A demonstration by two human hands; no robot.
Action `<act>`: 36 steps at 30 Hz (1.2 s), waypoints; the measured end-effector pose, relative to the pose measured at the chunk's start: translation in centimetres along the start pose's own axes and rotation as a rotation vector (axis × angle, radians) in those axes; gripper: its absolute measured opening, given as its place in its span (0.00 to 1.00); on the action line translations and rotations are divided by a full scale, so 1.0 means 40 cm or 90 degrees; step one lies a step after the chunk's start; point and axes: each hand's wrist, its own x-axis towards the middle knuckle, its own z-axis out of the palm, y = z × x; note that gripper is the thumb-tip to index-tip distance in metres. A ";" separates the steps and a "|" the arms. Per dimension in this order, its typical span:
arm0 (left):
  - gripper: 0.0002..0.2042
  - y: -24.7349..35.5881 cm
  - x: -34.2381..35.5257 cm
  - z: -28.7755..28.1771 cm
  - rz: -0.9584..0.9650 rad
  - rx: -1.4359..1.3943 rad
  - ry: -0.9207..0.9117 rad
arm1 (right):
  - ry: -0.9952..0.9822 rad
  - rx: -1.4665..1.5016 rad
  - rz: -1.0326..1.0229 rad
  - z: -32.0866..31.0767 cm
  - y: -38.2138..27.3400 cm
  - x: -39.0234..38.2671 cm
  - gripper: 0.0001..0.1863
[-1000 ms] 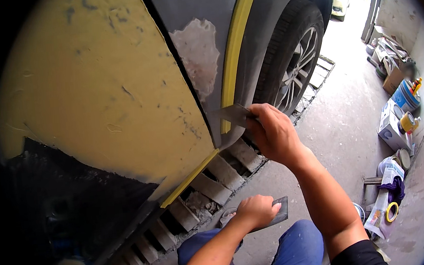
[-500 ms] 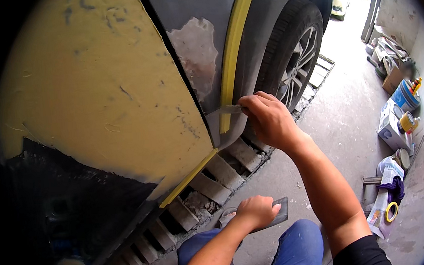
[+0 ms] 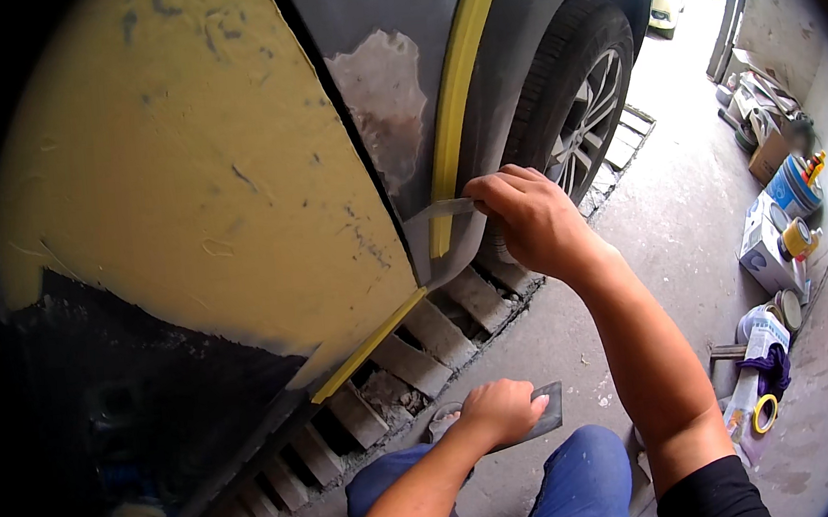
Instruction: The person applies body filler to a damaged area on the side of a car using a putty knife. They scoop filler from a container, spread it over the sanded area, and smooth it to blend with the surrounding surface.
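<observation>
The right hand (image 3: 539,221) is pinching a thin scraper (image 3: 449,207) across a yellow tape strip (image 3: 454,124), left of the wheel (image 3: 556,82). Nearer, the left hand (image 3: 499,411) is gripping a dark flat plate (image 3: 549,410). At far right, orange items (image 3: 817,162) are showing in or behind a blue bucket (image 3: 788,190); a white box (image 3: 766,252) is standing nearer, contents hidden.

The yellow coating (image 3: 203,168) looks matt, the tyre (image 3: 556,87) rubbery.

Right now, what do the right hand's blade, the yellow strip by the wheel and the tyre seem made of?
Blade: probably thin metal, smooth, grey and faintly shiny; plastic is possible.
Yellow strip: perhaps paper tape, matte with even edges.
Tyre: likely rubber, black, matte and grooved.
</observation>
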 end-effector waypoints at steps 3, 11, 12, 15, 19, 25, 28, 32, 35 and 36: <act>0.21 -0.001 0.001 -0.007 -0.026 -0.033 0.004 | 0.015 0.083 0.099 -0.018 -0.020 -0.034 0.14; 0.18 -0.053 0.032 -0.045 0.152 -0.409 0.290 | 0.183 0.593 0.451 -0.097 -0.037 -0.351 0.12; 0.15 -0.046 0.040 -0.039 0.190 -0.550 0.299 | 0.191 0.618 0.473 -0.098 -0.046 -0.392 0.13; 0.08 -0.001 0.053 -0.029 0.235 -0.812 0.219 | 0.190 0.682 0.529 -0.124 -0.095 -0.482 0.15; 0.08 0.095 0.056 -0.007 0.254 -0.822 0.152 | 0.141 0.623 0.559 -0.129 -0.138 -0.561 0.15; 0.07 0.131 0.073 0.014 0.202 -0.735 0.095 | 0.106 0.613 0.629 -0.169 -0.185 -0.675 0.16; 0.05 0.132 0.089 0.027 0.203 -0.738 0.082 | 0.071 0.555 0.611 -0.206 -0.205 -0.719 0.15; 0.08 0.142 0.105 0.007 0.202 -0.745 0.006 | 0.037 0.400 0.590 -0.248 -0.221 -0.772 0.16; 0.12 0.189 0.094 0.031 0.231 -0.619 0.071 | -0.017 0.317 0.553 -0.273 -0.226 -0.782 0.17; 0.13 0.212 0.094 0.049 0.239 -0.587 0.030 | -0.036 0.278 0.533 -0.281 -0.230 -0.795 0.17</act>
